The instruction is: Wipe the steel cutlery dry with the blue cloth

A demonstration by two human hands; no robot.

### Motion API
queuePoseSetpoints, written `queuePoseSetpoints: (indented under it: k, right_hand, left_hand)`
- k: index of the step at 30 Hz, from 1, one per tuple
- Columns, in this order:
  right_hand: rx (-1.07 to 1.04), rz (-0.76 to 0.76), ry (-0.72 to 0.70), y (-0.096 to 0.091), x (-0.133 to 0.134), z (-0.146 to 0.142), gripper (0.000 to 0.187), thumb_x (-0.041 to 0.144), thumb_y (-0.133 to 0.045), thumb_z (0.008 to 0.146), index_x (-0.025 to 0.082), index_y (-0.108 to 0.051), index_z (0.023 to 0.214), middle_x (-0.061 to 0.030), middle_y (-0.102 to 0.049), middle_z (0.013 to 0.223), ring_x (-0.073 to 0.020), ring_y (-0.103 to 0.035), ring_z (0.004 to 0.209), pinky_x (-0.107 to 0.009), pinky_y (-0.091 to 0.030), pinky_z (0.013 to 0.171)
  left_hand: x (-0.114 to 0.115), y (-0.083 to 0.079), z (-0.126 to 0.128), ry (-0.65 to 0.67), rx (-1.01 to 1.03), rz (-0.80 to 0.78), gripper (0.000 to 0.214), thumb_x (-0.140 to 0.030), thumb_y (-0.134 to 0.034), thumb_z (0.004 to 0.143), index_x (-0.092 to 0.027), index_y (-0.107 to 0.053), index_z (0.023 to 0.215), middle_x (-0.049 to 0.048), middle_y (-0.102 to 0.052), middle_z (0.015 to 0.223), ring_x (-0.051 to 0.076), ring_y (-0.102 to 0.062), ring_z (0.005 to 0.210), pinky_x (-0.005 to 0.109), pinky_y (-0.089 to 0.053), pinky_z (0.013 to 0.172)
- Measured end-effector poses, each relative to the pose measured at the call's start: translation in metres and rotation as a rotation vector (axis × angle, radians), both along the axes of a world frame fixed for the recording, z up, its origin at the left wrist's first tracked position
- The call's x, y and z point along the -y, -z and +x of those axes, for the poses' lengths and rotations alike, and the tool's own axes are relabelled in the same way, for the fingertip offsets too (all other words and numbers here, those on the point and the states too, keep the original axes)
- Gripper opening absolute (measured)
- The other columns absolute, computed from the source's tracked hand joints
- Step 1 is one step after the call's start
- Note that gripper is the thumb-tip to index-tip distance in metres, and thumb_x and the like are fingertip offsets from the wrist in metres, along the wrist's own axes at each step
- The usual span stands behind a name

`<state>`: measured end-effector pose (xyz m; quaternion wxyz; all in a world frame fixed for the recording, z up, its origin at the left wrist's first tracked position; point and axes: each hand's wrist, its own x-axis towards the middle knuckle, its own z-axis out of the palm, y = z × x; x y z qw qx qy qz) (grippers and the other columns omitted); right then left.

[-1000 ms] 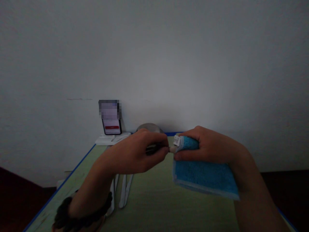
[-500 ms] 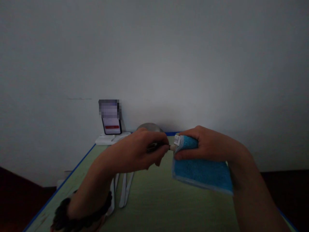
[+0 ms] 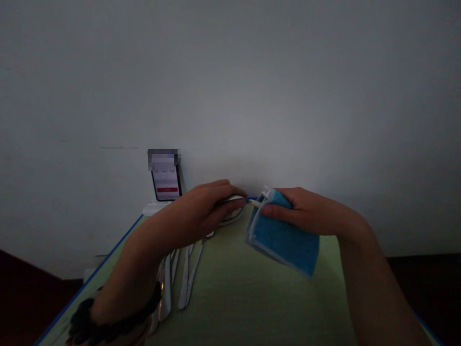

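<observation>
My left hand (image 3: 212, 202) is closed, thumb and fingers pinching a thin utensil (image 3: 235, 197) with a shiny edge; most of it is hidden, so its kind cannot be made out. My right hand (image 3: 300, 207) grips a folded blue cloth (image 3: 288, 240) with pale edging and a small white label (image 3: 266, 191). Its lower part hangs over the table. A small pale piece (image 3: 254, 203) pokes out of the cloth's left side, toward the left fingertips. Whether it belongs to the utensil is unclear.
Several pieces of metal cutlery (image 3: 184, 283) lie on the green table (image 3: 252, 298), partly under my left forearm. Behind my left hand shows the rim of a round metal dish (image 3: 232, 218). A phone (image 3: 166, 180) stands on a white base (image 3: 153, 207) against the wall.
My left hand has risen slightly and moved left, with its fingers straighter. The cloth has turned, now hanging more to the left below my right hand and opened out. More cutlery shows.
</observation>
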<state>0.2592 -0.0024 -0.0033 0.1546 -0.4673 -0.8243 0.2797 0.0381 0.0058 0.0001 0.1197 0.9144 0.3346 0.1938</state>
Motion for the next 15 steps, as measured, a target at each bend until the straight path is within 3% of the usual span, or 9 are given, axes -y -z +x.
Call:
queuePoseSetpoints:
  k: [8,12,15]
  right_hand:
    - [0.052,0.137,-0.031,-0.002,0.0036,-0.0022,0.029,0.047,-0.051,0.076,0.022,-0.056,0.088,-0.0001,-0.062,0.085,-0.0139,-0.056,0.074,-0.024,-0.039,0.062]
    - [0.062,0.119,-0.049,-0.0024,0.0038,-0.0033,0.028,0.046,-0.049,0.077,0.022,-0.057,0.088,-0.0004,-0.062,0.083,-0.0141,-0.056,0.072,-0.024,-0.039,0.06]
    - [0.074,0.089,-0.076,-0.0041,0.0051,-0.005,0.031,0.048,-0.047,0.078,0.021,-0.058,0.086,-0.0005,-0.061,0.077,-0.0134,-0.056,0.067,-0.023,-0.039,0.056]
  left_hand:
    - [0.0035,-0.0027,0.0027,-0.051,-0.038,-0.013,0.025,-0.036,-0.04,0.087,-0.018,-0.055,0.096,0.0006,-0.059,0.081,0.012,-0.054,0.072,0.022,-0.039,0.066]
    - [0.0021,-0.0036,0.0027,-0.037,-0.05,-0.007,0.025,-0.032,-0.039,0.088,-0.018,-0.059,0.094,-0.0007,-0.062,0.077,0.01,-0.055,0.065,0.019,-0.037,0.06]
    - [0.0027,-0.0045,0.003,-0.038,-0.105,0.004,0.031,-0.035,-0.038,0.088,-0.017,-0.062,0.08,-0.0023,-0.059,0.061,0.008,-0.051,0.053,0.019,-0.032,0.051]
